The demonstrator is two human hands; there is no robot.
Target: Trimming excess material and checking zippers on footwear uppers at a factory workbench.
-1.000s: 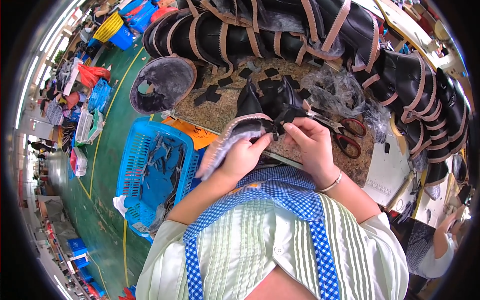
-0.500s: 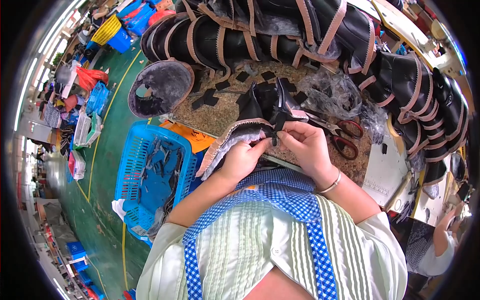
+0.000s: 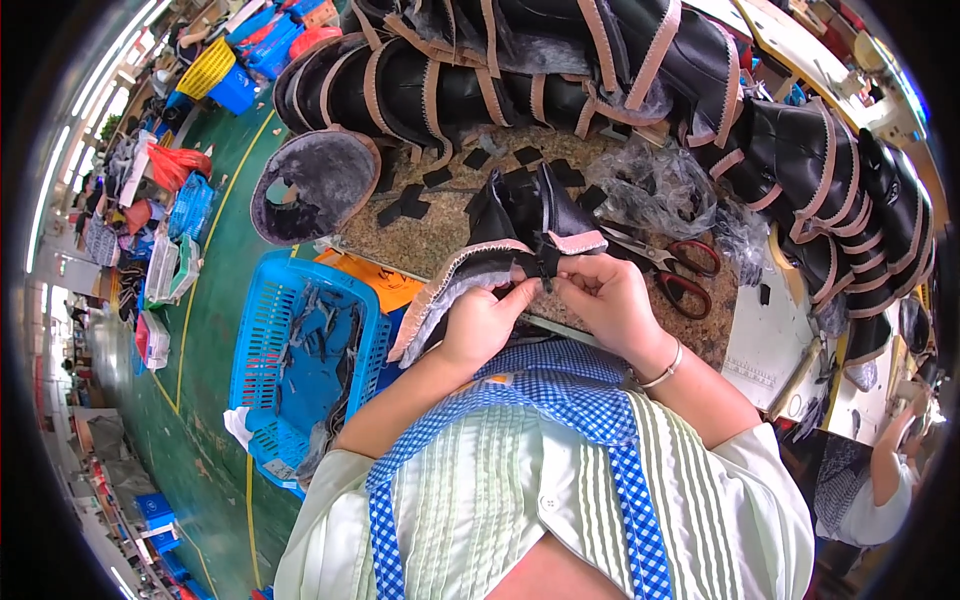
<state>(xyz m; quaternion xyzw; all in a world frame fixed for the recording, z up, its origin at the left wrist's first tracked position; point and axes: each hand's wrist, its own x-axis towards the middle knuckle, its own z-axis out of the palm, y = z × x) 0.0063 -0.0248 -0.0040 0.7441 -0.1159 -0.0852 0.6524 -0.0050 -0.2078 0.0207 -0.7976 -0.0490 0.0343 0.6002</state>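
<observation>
A black leather shoe upper [image 3: 490,222] with a tan zigzag-cut edge and grey fuzzy lining lies at the near edge of the worktop. My left hand [image 3: 478,325] pinches its near side, thumb over the lining. Close beside it, my right hand [image 3: 615,300] is closed, thumb against forefinger, on the upper's other side. A narrow black part of the upper runs between my fingertips; its exact shape is partly hidden. Scissors with red and black handles [image 3: 690,258] lie just right of my right hand. Small black patches [image 3: 412,203] are scattered beyond the upper.
Rows of black uppers [image 3: 460,98] line the worktop's back, with more uppers [image 3: 800,165] at the right. Crumpled clear plastic [image 3: 655,185] sits beyond the scissors. A loose grey-lined upper [image 3: 315,185] overhangs the left edge. A blue basket [image 3: 258,330] holds dark scraps. Another person [image 3: 875,490] is at far right.
The view has shifted slightly. My fingertips have moved a little at the black part of the upper, and the strip hanging between them shows less. Both hands keep their hold.
</observation>
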